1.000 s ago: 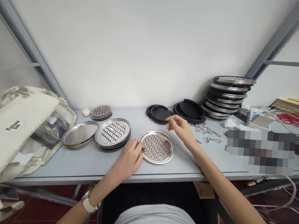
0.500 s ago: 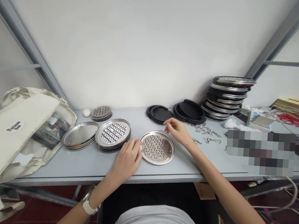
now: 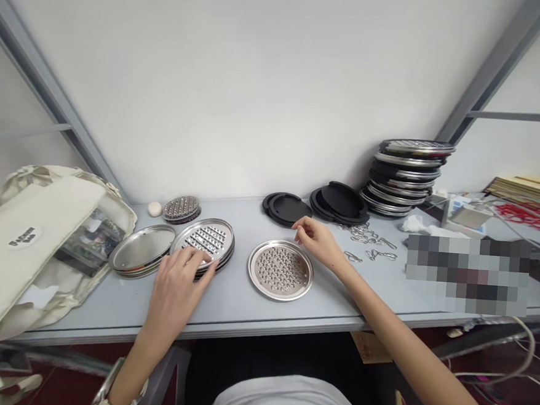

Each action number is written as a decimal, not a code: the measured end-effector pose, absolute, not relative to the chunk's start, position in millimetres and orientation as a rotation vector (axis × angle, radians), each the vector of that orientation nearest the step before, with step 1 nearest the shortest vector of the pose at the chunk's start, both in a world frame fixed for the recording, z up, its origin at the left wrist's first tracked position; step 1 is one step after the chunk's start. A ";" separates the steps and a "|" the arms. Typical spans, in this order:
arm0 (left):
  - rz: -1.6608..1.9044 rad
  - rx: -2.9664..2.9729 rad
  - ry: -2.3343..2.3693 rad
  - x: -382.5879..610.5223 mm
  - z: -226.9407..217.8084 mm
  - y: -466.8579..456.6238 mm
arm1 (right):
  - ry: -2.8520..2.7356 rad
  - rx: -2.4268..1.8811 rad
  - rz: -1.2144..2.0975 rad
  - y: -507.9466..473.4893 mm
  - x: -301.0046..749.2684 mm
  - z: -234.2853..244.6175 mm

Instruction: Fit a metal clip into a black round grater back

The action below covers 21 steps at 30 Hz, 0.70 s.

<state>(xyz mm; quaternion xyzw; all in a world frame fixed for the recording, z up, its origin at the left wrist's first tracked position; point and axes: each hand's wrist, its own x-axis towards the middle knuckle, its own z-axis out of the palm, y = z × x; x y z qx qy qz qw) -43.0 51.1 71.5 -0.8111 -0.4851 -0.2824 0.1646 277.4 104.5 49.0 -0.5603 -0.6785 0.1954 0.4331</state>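
Note:
My left hand (image 3: 177, 282) lies over the near edge of a stack of round metal graters (image 3: 208, 238), its thumb and fingers apart. Whether the fingertips touch the top grater cannot be made out. In front of me a single round grater (image 3: 280, 271) with a shiny rim lies flat on the table. My right hand (image 3: 314, 239) is just beyond that grater's upper right edge, fingers loosely bent and nothing visible between them. Left of the grater stack sits a pile of smooth round metal plates (image 3: 143, 248).
Black round holders (image 3: 290, 209) and more black holders (image 3: 341, 201) lie by the wall. Small metal clips (image 3: 372, 237) are scattered near them. A tall stack of metal and black discs (image 3: 404, 175) stands right. A cream bag (image 3: 61, 212) occupies the table's left end.
My left hand has moved left, from beside the single grater to over the grater stack. My right hand stays near the single grater's far edge.

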 end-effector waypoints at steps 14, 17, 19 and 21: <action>-0.246 -2.434 -1.801 -99.7 156.9 195.5 | -1.755 -1.396 0.403 103.2 274.1 49.9; -0.184 -2.544 -1.754 -91.0 144.8 192.2 | -1.766 -1.389 0.400 103.6 274.2 48.7; -0.163 -2.578 -1.727 -86.3 137.5 188.3 | -1.773 -1.386 0.399 103.7 274.2 48.5; -0.143 -2.610 -1.722 -83.9 133.2 189.0 | -1.776 -1.382 0.396 104.0 274.1 48.4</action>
